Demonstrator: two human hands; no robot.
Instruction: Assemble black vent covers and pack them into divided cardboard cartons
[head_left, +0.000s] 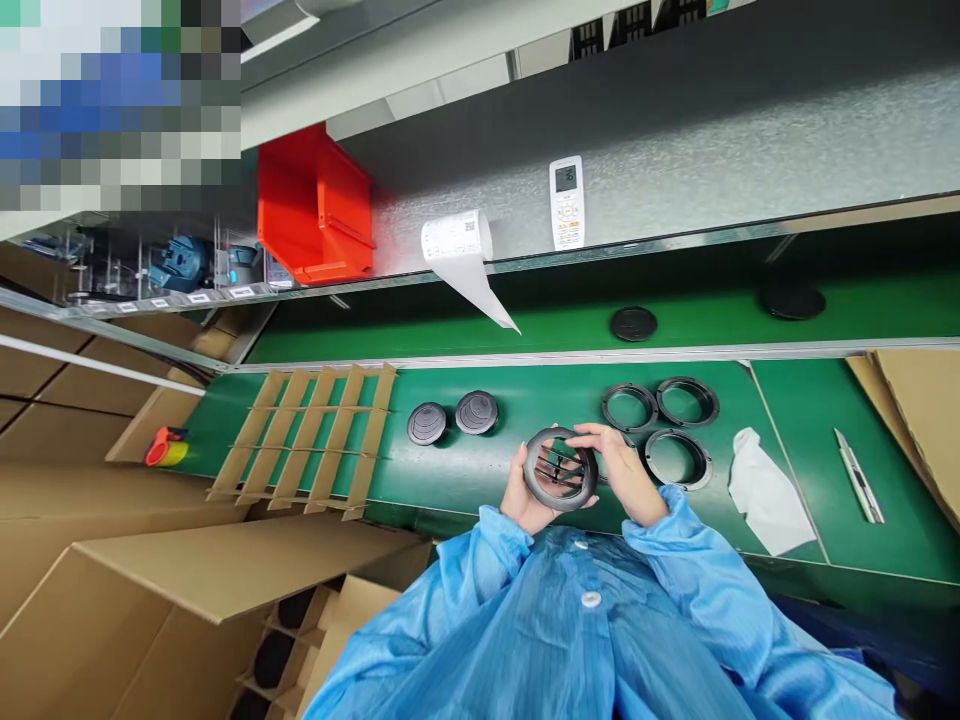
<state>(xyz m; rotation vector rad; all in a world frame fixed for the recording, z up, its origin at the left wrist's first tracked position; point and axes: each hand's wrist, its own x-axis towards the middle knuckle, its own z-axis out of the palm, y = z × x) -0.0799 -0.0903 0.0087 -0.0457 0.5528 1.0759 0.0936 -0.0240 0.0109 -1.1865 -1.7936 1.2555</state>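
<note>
Blue sleeves (480, 545) end in left hand (523, 497) and right hand (628, 472), both grasping a vent grille (560, 470) over the worktop's (465, 475) near edge, seemingly inspecting its slats.

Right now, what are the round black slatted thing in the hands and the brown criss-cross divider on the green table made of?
The round black slatted vent, held between the left hand and right hand, looks like moulded plastic: matte, with thin even slats. The brown criss-cross divider is probably cardboard: flat tan strips slotted together, dull like the boxes nearby.
</note>
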